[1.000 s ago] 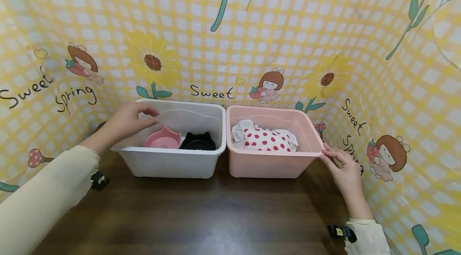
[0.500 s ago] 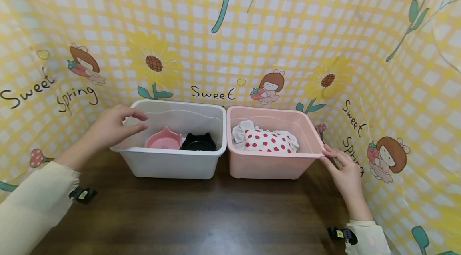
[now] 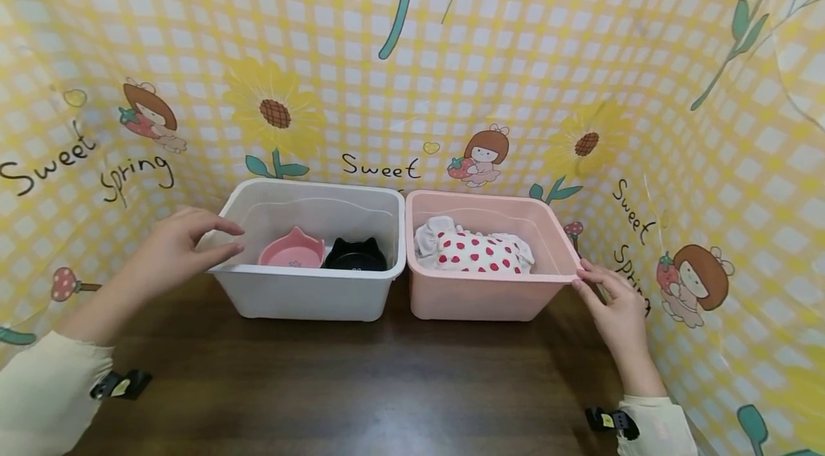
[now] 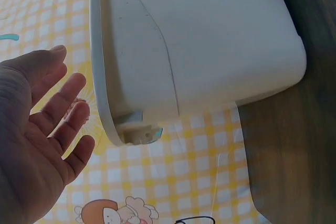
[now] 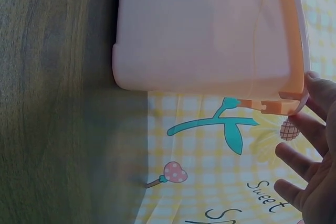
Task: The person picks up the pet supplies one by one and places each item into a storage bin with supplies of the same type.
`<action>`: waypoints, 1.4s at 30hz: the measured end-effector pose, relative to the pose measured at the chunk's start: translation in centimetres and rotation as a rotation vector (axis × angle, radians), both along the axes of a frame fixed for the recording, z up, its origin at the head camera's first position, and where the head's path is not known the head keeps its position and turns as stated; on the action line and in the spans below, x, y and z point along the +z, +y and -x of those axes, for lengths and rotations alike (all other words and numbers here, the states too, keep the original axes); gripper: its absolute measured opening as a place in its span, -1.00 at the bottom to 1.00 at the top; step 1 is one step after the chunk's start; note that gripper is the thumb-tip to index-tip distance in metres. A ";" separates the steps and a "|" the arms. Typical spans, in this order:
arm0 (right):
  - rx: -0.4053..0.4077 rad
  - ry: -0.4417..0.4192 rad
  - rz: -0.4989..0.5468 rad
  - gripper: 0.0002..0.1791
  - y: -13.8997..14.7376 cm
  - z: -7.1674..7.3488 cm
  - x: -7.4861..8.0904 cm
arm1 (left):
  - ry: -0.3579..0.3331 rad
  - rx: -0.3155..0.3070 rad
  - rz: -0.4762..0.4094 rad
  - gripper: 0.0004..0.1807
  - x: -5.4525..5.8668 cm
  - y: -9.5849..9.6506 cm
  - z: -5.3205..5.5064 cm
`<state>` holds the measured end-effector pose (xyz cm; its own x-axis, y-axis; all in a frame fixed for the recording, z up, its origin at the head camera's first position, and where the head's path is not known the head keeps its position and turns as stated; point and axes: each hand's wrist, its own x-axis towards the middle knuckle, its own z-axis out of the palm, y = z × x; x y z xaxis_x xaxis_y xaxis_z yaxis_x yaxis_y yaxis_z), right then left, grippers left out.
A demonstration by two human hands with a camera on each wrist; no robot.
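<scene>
Beside the left end of the white plastic bin (image 3: 306, 295), my left hand (image 3: 174, 252) hovers with its fingers apart and nothing held. In the left wrist view a gap shows between that hand (image 4: 44, 124) and the bin's rim (image 4: 100, 66). At the front right corner of the pink plastic bin (image 3: 480, 298), my right hand (image 3: 615, 313) pinches the rim between thumb and forefinger. Inside the white bin sit a pink cat-eared dish (image 3: 293, 248) and a black cat-eared dish (image 3: 356, 254). A white cloth bundle with red strawberry-like spots (image 3: 480, 252) lies in the pink bin.
Both bins stand side by side on a dark wooden table (image 3: 387, 384), against the back. A yellow checked cloth (image 3: 515, 34) with printed figures hangs behind and at both sides. Black straps (image 3: 122, 384) with small devices circle both wrists.
My left hand has drawn back left and downward, from over the white bin to beside its left end. The right hand stays at the pink bin's corner, and the bins' contents have not moved.
</scene>
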<state>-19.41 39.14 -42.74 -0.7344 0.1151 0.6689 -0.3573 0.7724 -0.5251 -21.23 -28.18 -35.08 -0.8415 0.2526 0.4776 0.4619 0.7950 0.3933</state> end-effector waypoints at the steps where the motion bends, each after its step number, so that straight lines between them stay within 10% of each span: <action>1: -0.006 0.007 -0.006 -0.74 0.0 -0.1 0.1 | 0.012 0.005 -0.003 -0.77 -0.1 -0.1 -0.2; 42: -0.058 -0.006 -0.227 -0.80 1.6 -2.8 0.4 | 0.163 0.071 0.116 -0.65 -4.6 -6.1 -4.4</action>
